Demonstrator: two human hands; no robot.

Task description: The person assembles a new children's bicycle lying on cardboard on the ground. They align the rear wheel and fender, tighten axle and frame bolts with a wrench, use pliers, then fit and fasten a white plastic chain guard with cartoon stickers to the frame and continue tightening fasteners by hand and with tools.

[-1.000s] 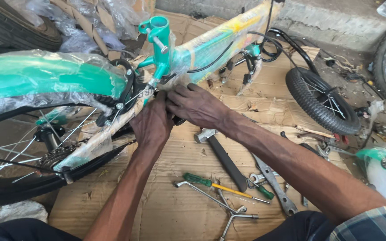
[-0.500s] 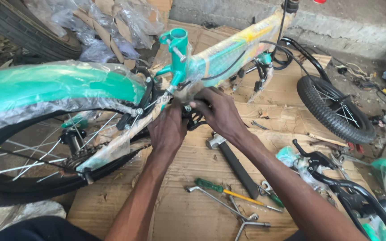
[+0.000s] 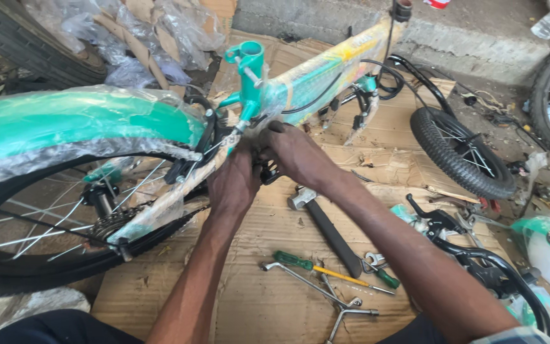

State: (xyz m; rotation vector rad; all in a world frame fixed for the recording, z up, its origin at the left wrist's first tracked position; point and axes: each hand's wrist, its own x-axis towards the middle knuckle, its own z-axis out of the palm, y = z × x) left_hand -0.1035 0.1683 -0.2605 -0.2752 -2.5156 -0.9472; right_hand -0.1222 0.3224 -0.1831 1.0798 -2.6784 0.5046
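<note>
A green bicycle frame [image 3: 300,79], partly wrapped in clear plastic and cardboard-coloured padding, lies on flattened cardboard sheets [image 3: 275,299] spread over the ground beside a rough concrete ledge [image 3: 479,35]. The left hand [image 3: 233,181] and the right hand [image 3: 297,153] meet at the frame's bottom bracket area just below the seat tube [image 3: 249,70]; the fingers of both are curled tightly around something there, but what they grip is hidden between them. The rear wheel [image 3: 52,248], with its plastic-covered green mudguard [image 3: 77,124], sits to the left. On the cardboard near the forearms lie a hammer [image 3: 326,226], a green-handled screwdriver [image 3: 326,271] and a three-way wrench [image 3: 342,309]. A small loose wheel [image 3: 459,153] rests to the right, with black handlebars [image 3: 479,255] nearer the lower right. Crumpled clear plastic wrap [image 3: 141,32] is heaped at the top left.
</note>
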